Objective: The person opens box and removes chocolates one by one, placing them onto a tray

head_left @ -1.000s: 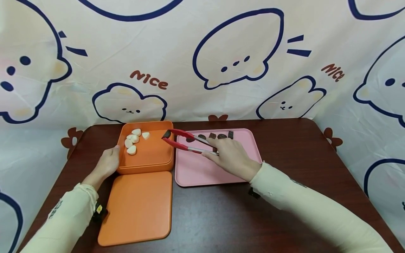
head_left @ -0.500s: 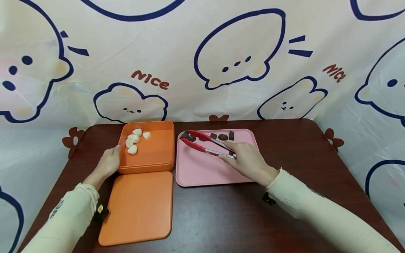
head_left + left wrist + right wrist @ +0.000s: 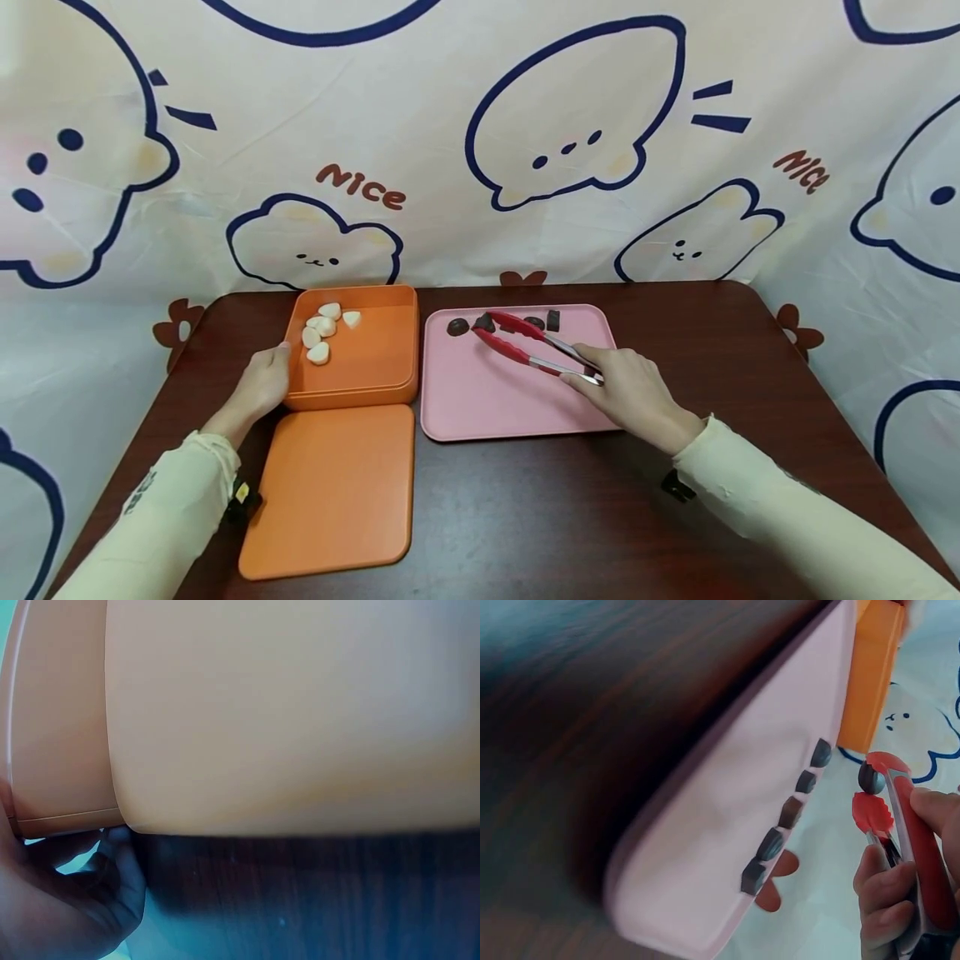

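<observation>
My right hand [image 3: 637, 392] grips red-tipped metal tongs [image 3: 506, 347] over the back of the pink tray [image 3: 480, 408]. A dark chocolate-like piece [image 3: 870, 778] sits between the tong tips, above the tray surface in the right wrist view. Several similar dark pieces [image 3: 457, 327] line the tray's back edge, some partly hidden by the tongs. My left hand [image 3: 258, 383] holds the left side of an orange box [image 3: 375, 358], thumb at the rim; fingers curl beside its wall in the left wrist view. Several white pieces [image 3: 318, 353] lie in the box's left half.
A flat orange lid [image 3: 337, 492] lies directly in front of the box. Box and tray stand side by side on a dark wooden table [image 3: 540, 517]. Behind them hangs a white cartoon-printed cloth [image 3: 435, 125], close to the table's back edge.
My right hand has carried the tongs, a dark piece at their tips, rightward from over the orange box to over the pink tray. My left hand stays on the box.
</observation>
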Tool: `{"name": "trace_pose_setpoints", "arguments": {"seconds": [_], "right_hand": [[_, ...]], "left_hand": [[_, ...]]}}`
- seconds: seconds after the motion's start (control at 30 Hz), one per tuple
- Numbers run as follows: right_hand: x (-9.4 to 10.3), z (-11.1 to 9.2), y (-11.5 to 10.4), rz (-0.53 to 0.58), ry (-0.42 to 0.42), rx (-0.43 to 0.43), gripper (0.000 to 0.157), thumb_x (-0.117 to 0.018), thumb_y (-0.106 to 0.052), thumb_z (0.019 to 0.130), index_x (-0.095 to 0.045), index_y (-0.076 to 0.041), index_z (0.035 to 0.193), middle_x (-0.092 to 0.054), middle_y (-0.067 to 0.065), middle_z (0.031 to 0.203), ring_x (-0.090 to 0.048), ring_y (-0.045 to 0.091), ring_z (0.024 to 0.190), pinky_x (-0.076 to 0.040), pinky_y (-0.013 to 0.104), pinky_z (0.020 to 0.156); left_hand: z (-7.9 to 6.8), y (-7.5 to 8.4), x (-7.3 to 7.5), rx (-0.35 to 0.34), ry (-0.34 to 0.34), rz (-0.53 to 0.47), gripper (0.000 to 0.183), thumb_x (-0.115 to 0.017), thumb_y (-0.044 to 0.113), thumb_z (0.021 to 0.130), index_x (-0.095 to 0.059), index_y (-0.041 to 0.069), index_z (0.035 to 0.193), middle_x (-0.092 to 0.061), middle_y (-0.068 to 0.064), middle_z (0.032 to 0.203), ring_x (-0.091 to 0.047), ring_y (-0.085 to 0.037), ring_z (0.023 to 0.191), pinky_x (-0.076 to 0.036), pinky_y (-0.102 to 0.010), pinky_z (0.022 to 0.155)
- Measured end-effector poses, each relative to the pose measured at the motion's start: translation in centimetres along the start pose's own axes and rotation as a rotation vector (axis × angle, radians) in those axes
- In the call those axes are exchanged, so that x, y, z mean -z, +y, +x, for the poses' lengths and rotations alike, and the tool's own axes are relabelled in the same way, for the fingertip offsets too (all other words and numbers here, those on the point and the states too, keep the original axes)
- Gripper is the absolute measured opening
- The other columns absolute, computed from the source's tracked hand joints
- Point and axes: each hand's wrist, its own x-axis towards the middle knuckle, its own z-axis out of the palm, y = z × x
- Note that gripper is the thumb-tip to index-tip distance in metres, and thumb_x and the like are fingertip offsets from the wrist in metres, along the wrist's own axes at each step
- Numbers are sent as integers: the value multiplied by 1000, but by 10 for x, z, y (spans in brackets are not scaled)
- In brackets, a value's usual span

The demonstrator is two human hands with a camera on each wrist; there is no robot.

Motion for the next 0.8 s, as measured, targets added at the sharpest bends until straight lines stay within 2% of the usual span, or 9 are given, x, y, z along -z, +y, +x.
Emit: {"name": "trace_pose_setpoints", "arguments": {"seconds": [0.27,0.43,0.53,0.67,0.8], "right_hand": [[8,-14,22,-19,10,-44,44,-76,-35,91,-71,-8,126,-44,-2,59,-40,13,56,-33,29,48],[16,-21,31,-29,12,-58,48,-76,-34,91,-68,-7,130,-43,-2,59,-40,14,55,-33,30,48],[20,-25,37,-42,22,-50,46,-76,-33,91,-68,-8,130,-43,-2,58,-41,13,55,-33,29,47],[26,-29,44,-67,38,-47,43,-75,-35,92,-69,-10,127,-47,-3,58,-43,14,56,-34,30,47],[32,-34,53,-82,37,-68,44,-74,-36,93,-69,-8,127,-56,-2,62,-46,16,58,-35,31,48]], "left_hand": [[2,0,-2,-12,20,4,77,1,42,108,-28,-15,151,-32,-40,151,-35,-52,139,-33,-65,111],[3,-2,-4,-16,40,14,75,0,41,109,-39,-15,142,-41,-39,140,-43,-46,128,-39,-61,104],[3,-2,-3,-12,43,16,75,0,40,109,-38,-15,143,-40,-39,141,-43,-46,129,-38,-61,105],[2,-2,-2,-5,35,13,75,0,40,109,-29,-15,150,-34,-39,150,-37,-48,137,-34,-64,111],[2,-2,-2,-17,46,20,75,0,40,109,-34,-15,147,-38,-39,146,-41,-47,132,-36,-63,108]]}}
